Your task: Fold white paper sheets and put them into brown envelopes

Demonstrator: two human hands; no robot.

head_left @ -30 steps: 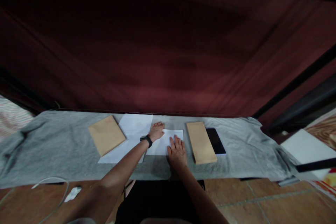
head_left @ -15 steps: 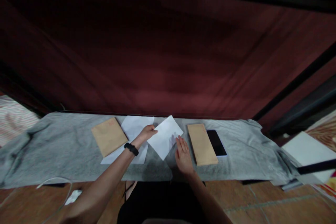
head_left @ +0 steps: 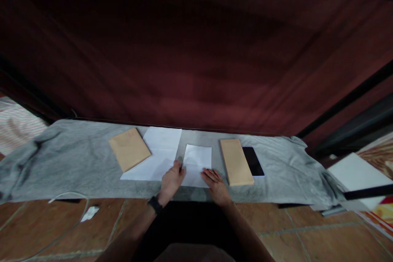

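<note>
A white sheet of paper (head_left: 198,155) with a crease across it lies squared in front of me on the grey cloth. My left hand (head_left: 172,178), with a black band on the wrist, is closed at the sheet's left edge, thumb and fingers together on the paper. My right hand (head_left: 216,185) rests on the lower right of the sheet, its fingers stretched out flat. Left of my left hand, larger white paper (head_left: 161,153) lies partly under a brown envelope (head_left: 129,149). To the right of my right hand is a stack of brown envelopes (head_left: 237,163).
A dark-screened phone or tablet (head_left: 253,161) lies partly beneath the right-hand stack. The grey cloth (head_left: 76,159) covers a long narrow surface against a dark red panel (head_left: 196,69). A pale cable (head_left: 86,208) and crumpled white tissue (head_left: 90,213) are on the tiled floor.
The white sheet has come down toward me and turned from a diamond to a squared position, flat on the cloth. Both hands have moved nearer my body, and the right fingers now press on the sheet.
</note>
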